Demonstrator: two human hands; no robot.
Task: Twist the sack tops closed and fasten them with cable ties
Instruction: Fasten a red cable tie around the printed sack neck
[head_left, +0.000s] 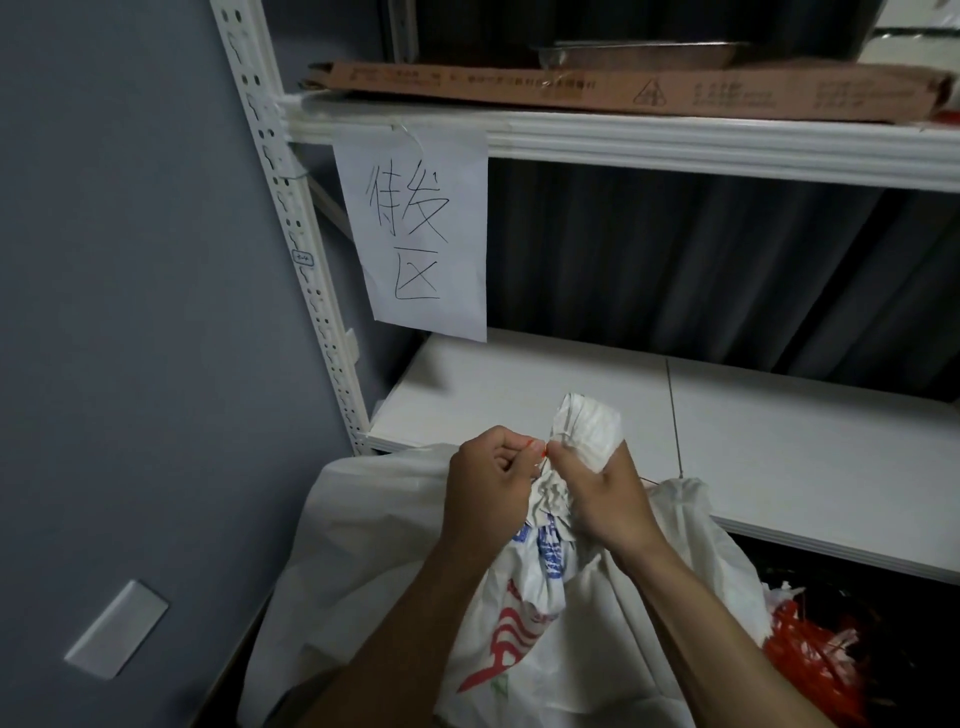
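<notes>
Left hand (488, 483) is curled, and a thin red cable tie (535, 446) seems to be pinched in its fingertips. Just beside it, the twisted neck of the white sack (524, 613) is gripped by the right hand (605, 501), in front of the lower shelf (779, 441).

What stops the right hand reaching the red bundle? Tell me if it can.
Probably yes, once free: the right hand grips the twisted sack neck, so it must let go first. The red bundle lies uncovered, lower right of it.

one head camera looks forward and down, close over the hands, facing shelving (675, 145).
</notes>
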